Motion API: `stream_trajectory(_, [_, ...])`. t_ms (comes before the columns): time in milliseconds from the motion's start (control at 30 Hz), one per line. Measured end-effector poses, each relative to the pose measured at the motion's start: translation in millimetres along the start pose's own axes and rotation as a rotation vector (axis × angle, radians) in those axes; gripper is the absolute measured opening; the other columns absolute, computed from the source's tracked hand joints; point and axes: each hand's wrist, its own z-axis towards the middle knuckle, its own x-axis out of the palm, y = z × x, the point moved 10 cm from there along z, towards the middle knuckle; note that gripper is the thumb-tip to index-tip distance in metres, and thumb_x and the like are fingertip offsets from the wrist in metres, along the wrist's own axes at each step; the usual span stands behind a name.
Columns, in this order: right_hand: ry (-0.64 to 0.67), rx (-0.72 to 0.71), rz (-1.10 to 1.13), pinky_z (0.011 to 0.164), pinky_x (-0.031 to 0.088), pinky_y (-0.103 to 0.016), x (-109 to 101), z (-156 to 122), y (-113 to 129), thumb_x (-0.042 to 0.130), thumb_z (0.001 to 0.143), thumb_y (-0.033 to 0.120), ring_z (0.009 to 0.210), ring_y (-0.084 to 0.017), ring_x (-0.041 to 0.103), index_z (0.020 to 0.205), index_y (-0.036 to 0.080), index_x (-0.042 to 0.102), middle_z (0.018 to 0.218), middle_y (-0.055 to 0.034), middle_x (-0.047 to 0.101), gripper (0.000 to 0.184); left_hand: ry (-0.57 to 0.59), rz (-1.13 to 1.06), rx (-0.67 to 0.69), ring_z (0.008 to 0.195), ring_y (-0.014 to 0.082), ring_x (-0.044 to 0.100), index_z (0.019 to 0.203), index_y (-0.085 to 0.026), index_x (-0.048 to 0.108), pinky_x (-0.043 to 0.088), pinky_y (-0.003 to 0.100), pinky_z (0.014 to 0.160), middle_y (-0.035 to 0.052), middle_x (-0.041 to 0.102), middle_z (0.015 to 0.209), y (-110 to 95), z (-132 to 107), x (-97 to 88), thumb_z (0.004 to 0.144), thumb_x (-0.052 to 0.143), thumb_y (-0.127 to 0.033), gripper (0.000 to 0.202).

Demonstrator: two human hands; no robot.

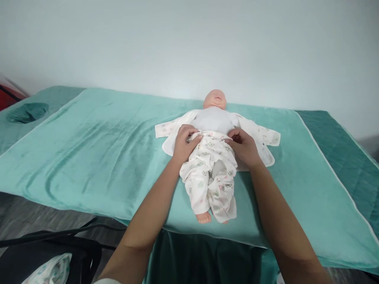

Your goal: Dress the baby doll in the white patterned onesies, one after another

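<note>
A baby doll lies on its back with its head toward the wall. White patterned baby pants cover its legs, and one foot shows below a cuff. At the left side of the waistband, my left hand pinches the fabric. On the opposite side, my right hand grips the waistband between thumb and fingers. An open white baby jacket is spread under the doll, its sleeves out to both sides. The doll's torso is pale and plain above the waistband.
A turquoise cover lies over the padded bed, which has a round hole at its left end. The wall runs along the far side. At lower left, patterned cloth rests on something black beside dark cables.
</note>
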Motion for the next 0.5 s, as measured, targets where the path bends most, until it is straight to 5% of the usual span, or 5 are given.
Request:
stream_trajectory(167, [-0.167, -0.352, -0.274, 0.093, 0.047, -0.038, 3.4, -7.9, 37.7, 0.063, 0.091, 0.03, 0.105, -0.022, 0.059, 0.089, 0.022, 0.052, 0.107, -0.007, 0.063, 0.013, 0.031, -0.055, -0.075, 0.107, 0.0192, 0.061, 0.09, -0.021, 0.06, 0.047, 0.033, 0.094, 0.0069, 0.065, 0.11, -0.9, 2.2, 5.0, 0.091, 0.065, -0.036, 0.015])
stream_trajectory(300, [-0.158, -0.178, -0.315, 0.085, 0.049, -0.038, 4.7, 1.2, 23.3, 0.056, 0.096, 0.037, 0.096, -0.022, 0.064, 0.097, 0.024, 0.051, 0.107, -0.007, 0.068, 0.015, 0.037, -0.003, -0.256, 0.086, 0.0155, 0.058, 0.09, -0.022, 0.056, 0.042, 0.028, 0.079, 0.0007, 0.063, 0.091, 15.8, 9.7, 7.8, 0.094, 0.059, -0.033, 0.012])
stream_trajectory(500, [-0.17, 0.066, -0.382, 0.066, 0.037, -0.031, -5.6, 35.0, 4.2, 0.059, 0.088, 0.033, 0.065, -0.018, 0.051, 0.089, 0.024, 0.047, 0.067, 0.0026, 0.056, 0.015, 0.129, -0.147, -0.408, 0.072, 0.0131, 0.044, 0.084, -0.021, 0.048, 0.035, 0.025, 0.068, -0.0025, 0.046, 0.076, 58.4, 40.9, 26.4, 0.093, 0.058, -0.03, 0.016])
